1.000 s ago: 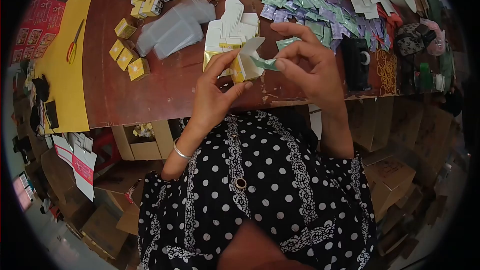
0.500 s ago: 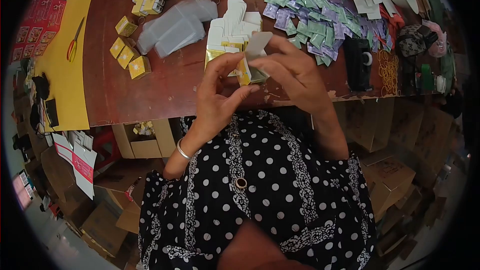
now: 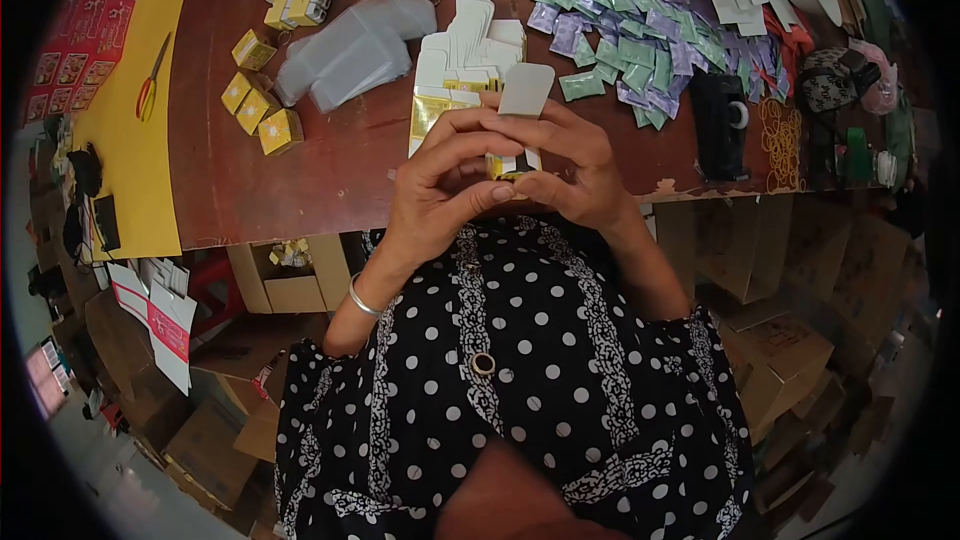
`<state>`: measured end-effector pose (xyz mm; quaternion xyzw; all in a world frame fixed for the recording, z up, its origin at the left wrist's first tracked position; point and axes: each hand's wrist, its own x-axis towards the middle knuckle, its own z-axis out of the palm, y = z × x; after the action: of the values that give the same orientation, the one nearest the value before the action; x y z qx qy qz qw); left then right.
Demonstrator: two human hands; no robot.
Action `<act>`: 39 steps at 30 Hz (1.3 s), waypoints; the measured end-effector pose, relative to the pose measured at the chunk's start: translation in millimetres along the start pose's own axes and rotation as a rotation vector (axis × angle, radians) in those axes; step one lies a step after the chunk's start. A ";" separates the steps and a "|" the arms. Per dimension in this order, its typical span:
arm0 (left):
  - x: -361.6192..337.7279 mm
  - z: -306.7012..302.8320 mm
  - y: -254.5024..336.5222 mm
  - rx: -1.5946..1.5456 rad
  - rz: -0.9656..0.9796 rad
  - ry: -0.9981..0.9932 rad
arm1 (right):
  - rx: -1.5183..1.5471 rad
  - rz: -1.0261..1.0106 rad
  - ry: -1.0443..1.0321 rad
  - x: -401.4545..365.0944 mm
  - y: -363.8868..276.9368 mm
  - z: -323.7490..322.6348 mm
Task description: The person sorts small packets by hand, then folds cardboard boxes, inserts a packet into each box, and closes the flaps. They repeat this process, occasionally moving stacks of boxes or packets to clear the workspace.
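Between both hands, near the table's front edge, I hold a small yellow paper box (image 3: 506, 166) with a white flap (image 3: 527, 92) standing up. My left hand (image 3: 437, 177) grips its left side, fingers curled over the top and thumb at the near lower edge. My right hand (image 3: 585, 165) closes round the right side, its thumb also near the lower edge. The fingers cover most of the box, so its contents are hidden. Just beyond lies a stack of flat white and gold cartons (image 3: 465, 50), partly covered by the hands.
Clear plastic sheets (image 3: 350, 52) and several finished yellow boxes (image 3: 280, 131) lie to the left. Green and purple sachets (image 3: 635, 52) are heaped at the right, near a black tape dispenser (image 3: 715, 128) and rubber bands (image 3: 780, 145). Scissors (image 3: 149, 90) rest on yellow paper (image 3: 120, 155).
My right hand has come down and in against the box, and the fingers of both hands now meet around it. The white flap has swung more upright and faces me.
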<state>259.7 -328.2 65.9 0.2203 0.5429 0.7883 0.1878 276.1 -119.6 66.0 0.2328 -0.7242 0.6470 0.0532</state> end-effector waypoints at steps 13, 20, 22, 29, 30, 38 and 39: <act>9.4 6.0 0.7 -0.108 -0.002 0.172 | -0.241 -0.120 0.150 6.7 -15.4 5.1; 6.2 8.2 2.8 0.038 -0.050 0.204 | -0.048 0.030 0.111 1.1 -7.3 2.5; 5.7 8.5 1.4 0.077 -0.042 0.200 | 0.047 0.097 0.144 0.4 -9.6 6.1; 5.4 12.5 9.4 0.170 -0.129 0.214 | 0.232 0.241 0.251 -1.5 -10.8 10.5; 4.9 12.1 9.3 0.170 -0.130 0.216 | 0.275 0.261 0.274 -1.2 -10.3 11.2; 5.7 14.4 6.6 0.050 -0.070 0.180 | -0.122 -0.069 0.226 3.0 -1.5 9.7; 5.3 14.2 5.5 0.049 -0.070 0.179 | -0.157 -0.129 0.229 3.6 -1.5 10.1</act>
<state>262.8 -316.3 76.3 0.1346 0.5841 0.7842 0.1604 275.8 -130.5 67.1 0.1986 -0.7453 0.6060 0.1947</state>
